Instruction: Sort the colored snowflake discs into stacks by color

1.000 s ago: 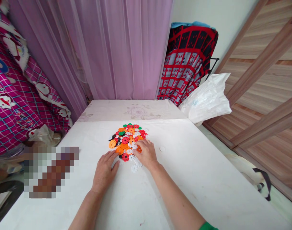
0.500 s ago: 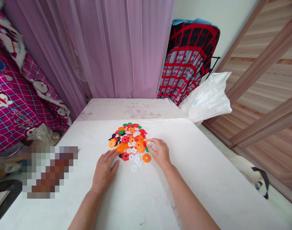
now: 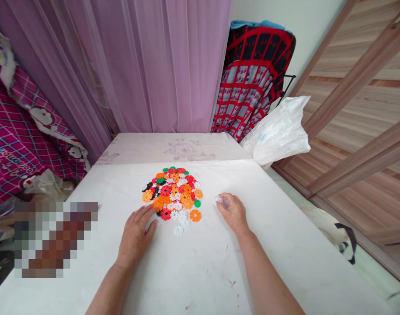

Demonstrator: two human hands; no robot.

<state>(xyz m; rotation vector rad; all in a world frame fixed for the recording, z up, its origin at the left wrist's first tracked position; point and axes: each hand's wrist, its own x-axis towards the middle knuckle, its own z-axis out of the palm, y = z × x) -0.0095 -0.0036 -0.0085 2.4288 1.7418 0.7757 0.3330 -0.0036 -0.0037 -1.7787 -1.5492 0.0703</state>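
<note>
A pile of flat, notched plastic discs (image 3: pixel 175 188) in orange, red, white, black and green lies on the white-covered table. At the pile's left front edge rests my left hand (image 3: pixel 137 232), fingers spread and fingertips against the discs. My right hand (image 3: pixel 233 212) is to the right of the pile, apart from it, pinching a white notched disc (image 3: pixel 217 200) between thumb and fingers. Between the pile and that hand lie a single orange disc (image 3: pixel 195 215) and a green disc (image 3: pixel 197 204). Several white discs (image 3: pixel 179 228) spread out at the front of the pile.
The table's white cover (image 3: pixel 186 280) extends around the pile. Behind it hang purple curtains (image 3: pixel 160 65). A white plastic bag (image 3: pixel 281 131) leans at the far right corner, near a wooden wardrobe (image 3: pixel 357 122). A blurred-out patch (image 3: pixel 58 240) covers the left side.
My right hand has moved right, away from the pile, with a white disc in it. The left hand stays at the pile's edge. The view has shifted slightly.
</note>
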